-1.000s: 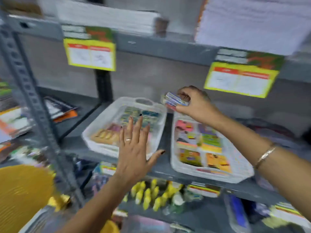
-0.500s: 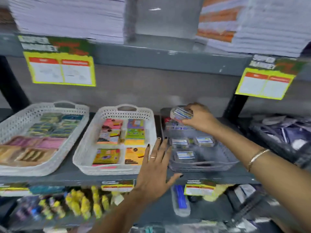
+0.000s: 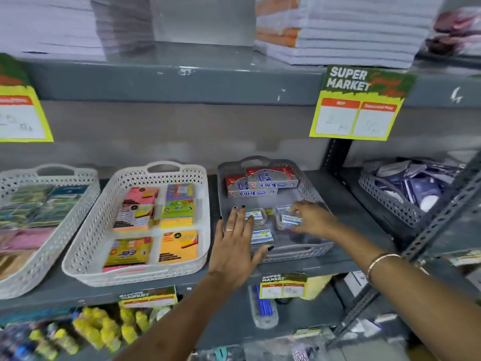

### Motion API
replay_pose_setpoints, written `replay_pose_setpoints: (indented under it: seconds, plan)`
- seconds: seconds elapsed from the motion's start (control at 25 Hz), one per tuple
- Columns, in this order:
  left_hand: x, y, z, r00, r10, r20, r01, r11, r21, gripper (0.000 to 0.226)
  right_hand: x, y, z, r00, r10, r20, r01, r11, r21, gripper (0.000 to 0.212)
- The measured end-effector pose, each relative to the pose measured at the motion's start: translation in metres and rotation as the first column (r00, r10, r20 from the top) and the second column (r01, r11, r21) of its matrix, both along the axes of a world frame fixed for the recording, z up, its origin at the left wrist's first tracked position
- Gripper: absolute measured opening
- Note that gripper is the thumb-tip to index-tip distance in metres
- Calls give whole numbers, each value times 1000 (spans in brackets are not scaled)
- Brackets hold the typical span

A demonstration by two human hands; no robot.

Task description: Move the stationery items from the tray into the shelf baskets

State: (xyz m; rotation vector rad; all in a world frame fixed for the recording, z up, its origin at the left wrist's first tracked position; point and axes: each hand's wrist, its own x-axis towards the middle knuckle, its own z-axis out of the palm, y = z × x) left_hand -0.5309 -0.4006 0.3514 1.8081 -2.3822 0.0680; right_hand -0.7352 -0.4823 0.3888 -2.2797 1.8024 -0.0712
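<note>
A grey basket (image 3: pixel 299 252) stands on the middle shelf. It holds red and silver boxes (image 3: pixel 261 182) at the back and small clear boxes with blue labels (image 3: pixel 262 237) in front. My right hand (image 3: pixel 311 220) is low inside the basket, fingers closed on one small clear box (image 3: pixel 289 220). My left hand (image 3: pixel 238 237) hovers flat over the basket's front left corner, fingers spread, holding nothing. The tray is not in view.
A white basket (image 3: pixel 86 252) of coloured sticky-note pads sits to the left, and another white basket (image 3: pixel 31 272) beyond it. A grey basket (image 3: pixel 385 198) of dark packets stands at right behind a slanted metal upright. Paper stacks fill the shelf above; price tags hang from shelf edges.
My right hand has lowered the small clear box from above the grey basket down among the others. My left hand has moved up over the basket's front corner. The view has shifted right.
</note>
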Motion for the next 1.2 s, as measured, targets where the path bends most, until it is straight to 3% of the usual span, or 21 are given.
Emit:
replay_pose_setpoints:
  seconds: [0.28,0.44,0.52,1.2]
  plan:
    - [0,-5,-5,999,-44,31,43,999,25,115,-14,-2,-17,997,48,-67,-42,995,92,47]
    - [3,-5,-4,996,-62,66,57,996,73,77,-13,-7,-18,994,69,-88,-58,991,119,47]
    - [5,-4,-4,995,-69,76,64,996,66,70,-12,-8,-19,993,68,-101,-56,991,123,47]
    - [6,-4,-5,996,-62,66,60,998,33,67,-9,-3,-17,990,66,-127,-48,989,140,50]
